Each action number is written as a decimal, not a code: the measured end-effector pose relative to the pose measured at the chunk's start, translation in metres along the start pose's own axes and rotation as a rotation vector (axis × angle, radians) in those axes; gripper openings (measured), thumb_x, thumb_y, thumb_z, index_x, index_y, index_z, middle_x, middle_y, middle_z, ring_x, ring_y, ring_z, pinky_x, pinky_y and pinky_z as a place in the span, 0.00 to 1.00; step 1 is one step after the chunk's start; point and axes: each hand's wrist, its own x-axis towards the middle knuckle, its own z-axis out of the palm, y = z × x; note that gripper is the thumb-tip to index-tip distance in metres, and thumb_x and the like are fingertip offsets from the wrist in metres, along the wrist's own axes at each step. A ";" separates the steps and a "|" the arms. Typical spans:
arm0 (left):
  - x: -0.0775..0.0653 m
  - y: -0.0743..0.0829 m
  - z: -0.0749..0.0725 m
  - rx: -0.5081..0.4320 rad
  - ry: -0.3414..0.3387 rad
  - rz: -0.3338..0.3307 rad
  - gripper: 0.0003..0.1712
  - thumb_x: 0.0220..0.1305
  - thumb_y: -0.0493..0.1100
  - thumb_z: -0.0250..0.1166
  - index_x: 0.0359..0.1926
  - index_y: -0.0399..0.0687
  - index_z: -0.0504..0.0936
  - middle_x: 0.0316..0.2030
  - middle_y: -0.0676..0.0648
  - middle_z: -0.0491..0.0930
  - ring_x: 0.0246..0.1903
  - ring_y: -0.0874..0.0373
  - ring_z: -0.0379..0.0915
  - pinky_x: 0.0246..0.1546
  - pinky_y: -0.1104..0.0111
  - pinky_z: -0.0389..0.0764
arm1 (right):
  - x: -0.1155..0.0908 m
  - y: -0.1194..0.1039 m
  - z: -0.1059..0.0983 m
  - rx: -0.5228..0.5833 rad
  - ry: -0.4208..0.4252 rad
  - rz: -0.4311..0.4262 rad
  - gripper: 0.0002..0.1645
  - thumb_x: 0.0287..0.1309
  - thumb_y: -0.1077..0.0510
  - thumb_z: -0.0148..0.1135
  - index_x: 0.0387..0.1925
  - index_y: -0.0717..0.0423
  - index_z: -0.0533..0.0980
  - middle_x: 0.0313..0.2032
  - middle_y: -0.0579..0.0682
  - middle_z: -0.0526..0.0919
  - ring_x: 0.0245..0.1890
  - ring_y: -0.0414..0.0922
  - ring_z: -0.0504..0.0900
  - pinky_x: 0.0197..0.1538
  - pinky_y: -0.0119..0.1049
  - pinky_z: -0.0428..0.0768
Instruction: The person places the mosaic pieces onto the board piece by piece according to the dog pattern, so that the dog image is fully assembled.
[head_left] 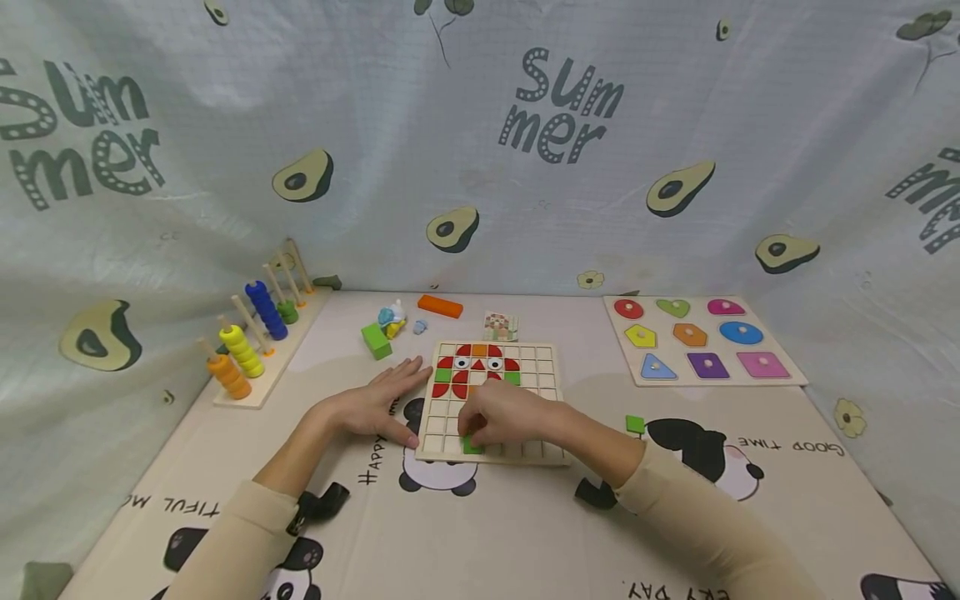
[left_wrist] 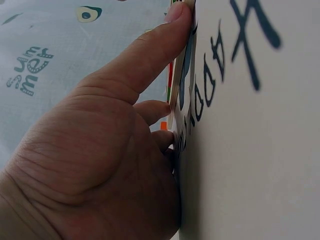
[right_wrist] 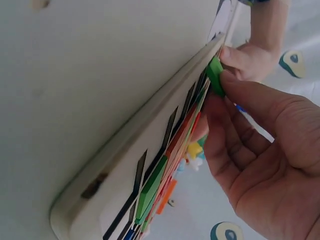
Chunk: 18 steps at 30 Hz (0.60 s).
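Observation:
A wooden grid board [head_left: 442, 425] lies on the table, with red, green and orange tiles and two eye tiles forming a pattern in its upper rows. My right hand [head_left: 504, 413] is over the board's lower part and pinches a green square tile [right_wrist: 215, 75] between thumb and forefinger, tilted at the grid in the right wrist view. Another green tile [right_wrist: 151, 190] lies on the board nearer that camera. With fingers spread, my left hand [head_left: 377, 402] rests on the table, its thumb and fingertips against the board's left edge. The right hand hides some middle cells.
Behind the board lie a small picture card [head_left: 500, 327], an orange block [head_left: 440, 306], a green block [head_left: 377, 341] and small figures [head_left: 392, 317]. A peg stacker [head_left: 255, 392] stands left, a shape puzzle [head_left: 637, 333] right. One loose green tile [head_left: 634, 424] lies right of the board.

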 end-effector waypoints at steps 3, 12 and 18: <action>-0.001 0.000 0.000 0.000 0.002 -0.003 0.66 0.40 0.69 0.74 0.76 0.67 0.45 0.76 0.55 0.32 0.74 0.48 0.23 0.70 0.43 0.35 | 0.000 -0.001 0.001 -0.024 -0.003 0.003 0.07 0.53 0.55 0.71 0.36 0.47 0.86 0.28 0.34 0.84 0.27 0.33 0.74 0.33 0.22 0.76; -0.002 0.000 0.000 -0.005 0.006 -0.008 0.66 0.40 0.69 0.74 0.76 0.66 0.46 0.76 0.55 0.32 0.74 0.49 0.23 0.70 0.44 0.34 | -0.004 0.003 0.003 -0.069 -0.008 -0.007 0.12 0.54 0.54 0.70 0.42 0.47 0.86 0.33 0.35 0.85 0.31 0.31 0.76 0.39 0.20 0.76; -0.002 0.001 0.001 -0.003 0.004 0.010 0.66 0.41 0.67 0.74 0.76 0.64 0.46 0.76 0.53 0.33 0.74 0.48 0.24 0.70 0.43 0.35 | -0.035 0.017 -0.015 -0.001 0.056 -0.021 0.18 0.57 0.52 0.68 0.50 0.47 0.82 0.42 0.39 0.83 0.38 0.39 0.77 0.42 0.30 0.79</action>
